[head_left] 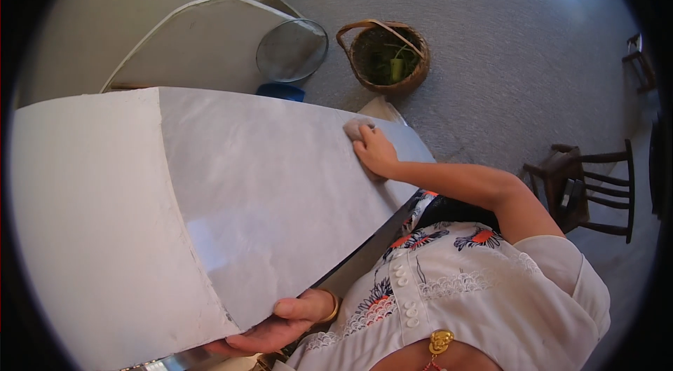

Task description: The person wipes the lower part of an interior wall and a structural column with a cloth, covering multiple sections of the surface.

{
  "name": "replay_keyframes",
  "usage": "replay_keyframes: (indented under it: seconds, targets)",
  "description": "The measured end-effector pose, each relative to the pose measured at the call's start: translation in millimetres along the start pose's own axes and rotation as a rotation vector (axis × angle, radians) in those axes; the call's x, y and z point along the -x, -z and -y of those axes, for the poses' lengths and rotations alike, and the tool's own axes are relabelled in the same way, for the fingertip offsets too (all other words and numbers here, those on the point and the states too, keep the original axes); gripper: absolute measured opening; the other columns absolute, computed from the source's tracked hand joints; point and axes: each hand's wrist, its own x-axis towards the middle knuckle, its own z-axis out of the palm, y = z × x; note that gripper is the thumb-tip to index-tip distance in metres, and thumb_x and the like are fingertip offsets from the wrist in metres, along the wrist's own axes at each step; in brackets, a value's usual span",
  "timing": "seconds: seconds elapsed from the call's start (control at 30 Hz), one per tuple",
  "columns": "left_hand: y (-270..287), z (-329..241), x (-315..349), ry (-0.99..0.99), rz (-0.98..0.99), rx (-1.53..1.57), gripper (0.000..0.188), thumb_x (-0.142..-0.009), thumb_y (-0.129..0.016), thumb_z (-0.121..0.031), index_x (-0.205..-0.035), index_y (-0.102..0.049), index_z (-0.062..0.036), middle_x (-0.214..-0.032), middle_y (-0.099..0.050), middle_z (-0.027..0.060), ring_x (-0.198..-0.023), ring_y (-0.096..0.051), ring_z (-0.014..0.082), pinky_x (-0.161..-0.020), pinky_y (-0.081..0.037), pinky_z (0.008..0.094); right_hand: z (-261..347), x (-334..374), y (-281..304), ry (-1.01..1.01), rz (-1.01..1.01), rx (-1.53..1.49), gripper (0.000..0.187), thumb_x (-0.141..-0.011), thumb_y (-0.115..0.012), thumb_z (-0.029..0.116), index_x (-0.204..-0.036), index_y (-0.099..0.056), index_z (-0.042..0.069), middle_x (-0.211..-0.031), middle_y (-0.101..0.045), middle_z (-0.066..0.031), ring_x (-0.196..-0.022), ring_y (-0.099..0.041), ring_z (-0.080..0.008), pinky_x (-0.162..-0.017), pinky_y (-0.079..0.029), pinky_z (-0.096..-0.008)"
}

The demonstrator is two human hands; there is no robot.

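A large smooth panel (245, 182), glossy grey with a broad white section (98, 231) at its left, fills the middle and left of the view. My right hand (377, 152) is closed on a bunched greyish-brown cloth (358, 127) and presses it to the grey surface near the far right corner. Down at the near edge, my left hand (287, 322), with a gold bangle at the wrist, holds the panel. Its thumb lies along the rim and the other fingers reach under the edge, partly hidden.
Beyond the panel, a wicker basket (413, 84) with green vegetables stands on the grey floor. A round glass disc (291, 50) and a blue object (280, 91) are left of it. Dark wooden chairs (575, 192) stand at the right.
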Motion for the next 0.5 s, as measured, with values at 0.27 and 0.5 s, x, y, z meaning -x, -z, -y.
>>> replay_keyframes:
  seconds: [0.27, 0.5]
  targets:
    - [-5.3, -4.8, -1.8, -0.065, -0.105, -0.039, 0.048, -0.084, -0.053, -0.026, -0.123, -0.042, -0.0006, -0.132, -0.034, 0.0179, -0.122, -0.033, 0.0311, -0.099, -0.024, 0.0453, 120.1, 36.9, 25.1, 0.576, -0.127, -0.303, 0.027, -0.075, -0.053, 0.017, -0.101, -0.049, 0.009, -0.096, -0.048, -0.0149, -0.085, -0.052, -0.0326, -0.073, -0.043, -0.0398]
    - [4.6, -6.3, -3.0, -0.019, -0.061, 0.053, 0.054, -0.086, -0.049, -0.037, -0.128, -0.039, -0.0058, -0.135, -0.032, 0.0166, -0.127, -0.025, 0.0325, -0.102, -0.015, 0.0515, 78.1, 30.0, 14.8, 0.601, -0.122, -0.236, 0.03, -0.078, -0.05, 0.022, -0.105, -0.048, 0.011, -0.095, -0.049, -0.0155, -0.087, -0.052, -0.0332, -0.074, -0.042, -0.0406]
